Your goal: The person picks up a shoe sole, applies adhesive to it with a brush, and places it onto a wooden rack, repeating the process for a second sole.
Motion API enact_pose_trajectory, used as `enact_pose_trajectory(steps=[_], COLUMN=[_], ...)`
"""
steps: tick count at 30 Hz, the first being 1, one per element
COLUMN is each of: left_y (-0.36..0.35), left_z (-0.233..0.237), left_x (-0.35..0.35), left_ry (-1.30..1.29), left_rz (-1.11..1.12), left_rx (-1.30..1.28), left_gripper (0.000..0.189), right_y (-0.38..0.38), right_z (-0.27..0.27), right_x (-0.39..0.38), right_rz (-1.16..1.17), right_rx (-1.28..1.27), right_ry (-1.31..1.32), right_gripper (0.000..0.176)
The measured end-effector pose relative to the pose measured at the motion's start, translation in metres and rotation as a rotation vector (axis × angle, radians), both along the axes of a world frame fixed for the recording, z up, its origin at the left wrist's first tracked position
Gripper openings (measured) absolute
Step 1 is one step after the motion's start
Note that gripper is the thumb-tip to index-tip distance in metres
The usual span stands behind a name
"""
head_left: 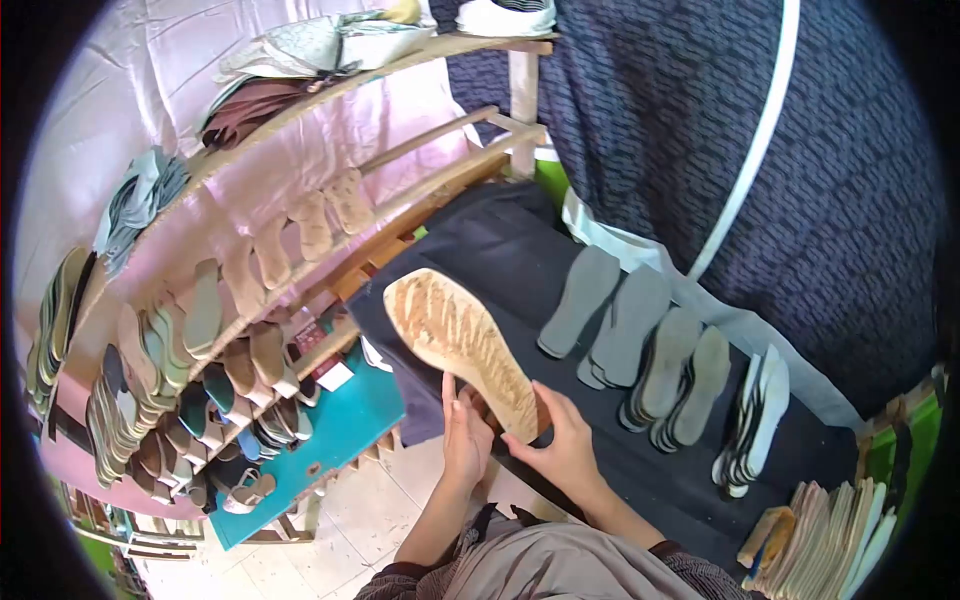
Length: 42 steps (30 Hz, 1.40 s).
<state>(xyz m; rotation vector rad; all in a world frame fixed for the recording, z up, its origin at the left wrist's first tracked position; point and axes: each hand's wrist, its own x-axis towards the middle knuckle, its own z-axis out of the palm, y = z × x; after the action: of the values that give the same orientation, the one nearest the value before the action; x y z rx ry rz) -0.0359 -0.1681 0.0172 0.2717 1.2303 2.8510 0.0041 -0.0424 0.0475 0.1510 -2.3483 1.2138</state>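
Both hands [568, 445] hold a tan sole [458, 335] (streaked face showing) over dark cloth [490, 240]

Pale pink satin drape [110, 110] covers the left wall, bright sheen on it. Dark patterned curtain [850, 130] hangs far side to right, white strip [755, 150] running diagonally across it. Tiered wooden rack [523, 85] stands against the pink side; low teal bench [355, 415] below. Tabletop [490, 225] is draped in black cloth, white sheeting [722, 318] along its far edge. Floor [350, 520]: light square tiles, specks scattered. Green patch [922, 445] at far right.
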Motion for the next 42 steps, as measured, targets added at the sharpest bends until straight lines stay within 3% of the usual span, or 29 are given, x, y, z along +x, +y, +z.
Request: enact_pose_trajectory(steps=[3, 9, 16, 20, 38, 42], left_y=[-0.043, -0.115, -0.150, -0.162, -0.194, -0.193], left_z=[0.005, -0.004, -0.011, -0.019, -0.030, -0.030], left_x=[-0.042, -0.101, -0.130, -0.140, -0.173, -0.173], left_ry=[0.035, 0.017, -0.061, -0.060, -0.104, -0.108], left_rz=[0.023, 0.076, -0.002, -0.016, -0.024, -0.033], left_rx=[-0.042, -0.087, -0.151, -0.151, -0.188, -0.198], left_gripper=[0.062, 0.035, 0.028, 0.029, 0.031, 0.030], right_y=[-0.024, -0.062, -0.102, -0.119, -0.149, -0.147], right_z=[0.004, 0.013, 0.032, 0.038, 0.050, 0.039], right_x=[-0.058, -0.177, -0.306, -0.352, -0.381, -0.382], right_rz=[-0.073, -0.130, -0.205, -0.212, -0.276, -0.299], right_rx=[0.009, -0.010, 0.039, 0.133, 0.366, 0.368], right_ry=[0.080, 0.184, 0.278, 0.164, -0.049, 0.075], right_gripper=[0.069, 0.066, 0.063, 0.060, 0.054, 0.057])
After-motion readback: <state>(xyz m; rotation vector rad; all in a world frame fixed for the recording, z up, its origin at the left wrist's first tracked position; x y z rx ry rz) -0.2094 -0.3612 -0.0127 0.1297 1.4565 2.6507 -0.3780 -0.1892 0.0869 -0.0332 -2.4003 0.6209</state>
